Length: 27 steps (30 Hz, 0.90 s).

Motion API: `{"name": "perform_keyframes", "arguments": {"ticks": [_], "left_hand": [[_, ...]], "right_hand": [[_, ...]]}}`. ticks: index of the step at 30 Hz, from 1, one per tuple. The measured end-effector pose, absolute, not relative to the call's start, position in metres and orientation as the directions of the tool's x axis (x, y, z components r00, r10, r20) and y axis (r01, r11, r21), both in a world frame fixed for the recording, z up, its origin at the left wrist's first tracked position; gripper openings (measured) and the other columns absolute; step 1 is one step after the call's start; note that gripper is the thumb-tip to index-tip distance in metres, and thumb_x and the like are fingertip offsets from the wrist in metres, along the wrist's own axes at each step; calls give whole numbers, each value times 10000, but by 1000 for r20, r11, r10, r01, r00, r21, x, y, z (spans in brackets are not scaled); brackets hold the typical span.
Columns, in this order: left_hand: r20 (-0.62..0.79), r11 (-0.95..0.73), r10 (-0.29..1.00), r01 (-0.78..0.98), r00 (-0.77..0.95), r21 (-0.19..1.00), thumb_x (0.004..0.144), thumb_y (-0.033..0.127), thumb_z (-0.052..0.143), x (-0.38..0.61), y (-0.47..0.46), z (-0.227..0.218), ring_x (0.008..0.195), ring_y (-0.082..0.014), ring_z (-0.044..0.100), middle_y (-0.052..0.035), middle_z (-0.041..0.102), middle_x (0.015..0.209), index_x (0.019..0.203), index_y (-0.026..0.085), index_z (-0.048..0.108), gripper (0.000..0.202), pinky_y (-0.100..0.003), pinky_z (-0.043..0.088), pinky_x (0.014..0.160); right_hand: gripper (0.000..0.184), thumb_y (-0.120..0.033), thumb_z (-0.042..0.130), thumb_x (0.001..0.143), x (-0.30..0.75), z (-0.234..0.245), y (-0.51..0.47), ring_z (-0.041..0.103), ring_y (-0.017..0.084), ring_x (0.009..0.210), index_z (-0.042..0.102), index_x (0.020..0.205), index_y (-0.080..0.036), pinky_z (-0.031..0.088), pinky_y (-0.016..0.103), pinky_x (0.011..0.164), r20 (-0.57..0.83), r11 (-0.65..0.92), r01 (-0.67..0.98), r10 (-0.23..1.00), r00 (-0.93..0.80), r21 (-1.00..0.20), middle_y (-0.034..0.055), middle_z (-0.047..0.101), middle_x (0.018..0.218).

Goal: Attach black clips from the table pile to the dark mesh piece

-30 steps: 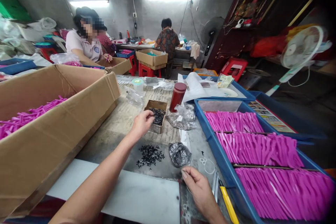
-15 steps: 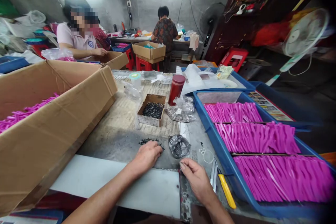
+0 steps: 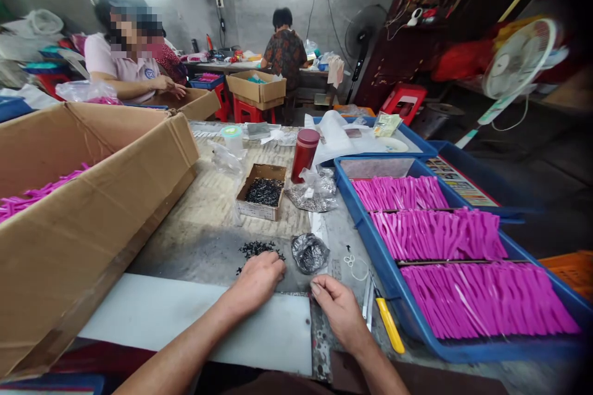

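My left hand (image 3: 260,276) rests on the dark work surface at the near edge of a loose pile of small black parts (image 3: 258,249). Its fingers are curled together, and the fingertips are hidden beneath the hand. To the right, my right hand (image 3: 340,308) has thumb and forefinger pressed in a pinch; whatever is between them is too small to make out. Just beyond it sits a crumpled clear plastic bag (image 3: 310,254) with small thin pieces inside. Farther back, a small cardboard box (image 3: 258,211) holds many more black pieces.
At right a blue tray (image 3: 365,222) holds rows of magenta plastic strips (image 3: 486,299). Beside it lie a yellow-handled tool (image 3: 390,326) and a white loop (image 3: 354,265). A large carton (image 3: 106,222) flanks the left. Behind stands a red canister (image 3: 305,155). Two co-workers sit farther off.
The whole view has shifted slightly, moving the scene left. My left hand has drawn a little back from the black pile, exposing more of it. My right hand keeps its pinch.
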State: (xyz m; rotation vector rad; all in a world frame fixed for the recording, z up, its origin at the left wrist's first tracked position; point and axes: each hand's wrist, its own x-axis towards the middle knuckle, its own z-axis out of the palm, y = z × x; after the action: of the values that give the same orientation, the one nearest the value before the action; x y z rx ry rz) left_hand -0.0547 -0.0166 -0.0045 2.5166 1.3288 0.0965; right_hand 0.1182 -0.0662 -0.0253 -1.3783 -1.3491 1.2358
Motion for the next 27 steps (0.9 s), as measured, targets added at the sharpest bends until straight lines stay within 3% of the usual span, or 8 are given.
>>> {"name": "perform_keyframes", "arguments": {"ticks": [7,13,19,21,23,27], "left_hand": [[-25,-535,829,806,558,255,802,208,356,-59,-12,-2,692,-147,431,-19,508,710,721,190,557,217,-237,286,586],[-88,-576,790,783,607,235,787,227,388,-54,-12,-2,709,-155,422,-15,499,736,762,204,562,178,-247,283,589],[-74,-558,802,788,592,258,773,147,373,-52,-16,0,722,-161,427,-25,503,749,704,173,528,172,-258,301,613],[-49,-511,826,782,562,357,771,157,376,-50,-19,1,710,-155,432,-20,497,720,692,172,527,171,-249,312,610],[-6,-435,855,723,519,537,767,168,385,-48,-24,2,688,-139,439,-10,486,693,685,171,526,163,-230,326,605],[48,-232,922,448,385,864,746,198,434,-37,-34,3,628,-115,443,7,458,654,667,160,514,118,-209,347,583]], "right_hand": [[208,-336,457,731,118,-24,-66,336,102,526,483,623,-161,300,204,492,-98,-85,181,993,-67,-980,-43,350,540],[217,-339,459,734,118,-24,-66,338,102,522,484,613,-160,303,203,480,-78,-65,191,995,-64,-980,-42,355,526],[208,-335,444,742,120,-28,-66,340,107,530,479,628,-164,300,208,492,-80,-66,203,995,-64,-977,-40,353,540],[198,-325,440,746,122,-29,-64,342,107,537,487,647,-160,300,209,501,-82,-67,219,995,-61,-973,-38,359,549],[187,-315,440,747,124,-27,-61,349,108,547,497,666,-156,304,212,514,-78,-64,239,996,-48,-969,-36,369,560],[169,-291,441,749,121,-17,-56,366,111,565,515,684,-154,309,214,533,-61,-36,247,994,-96,-968,-30,396,572]]}}
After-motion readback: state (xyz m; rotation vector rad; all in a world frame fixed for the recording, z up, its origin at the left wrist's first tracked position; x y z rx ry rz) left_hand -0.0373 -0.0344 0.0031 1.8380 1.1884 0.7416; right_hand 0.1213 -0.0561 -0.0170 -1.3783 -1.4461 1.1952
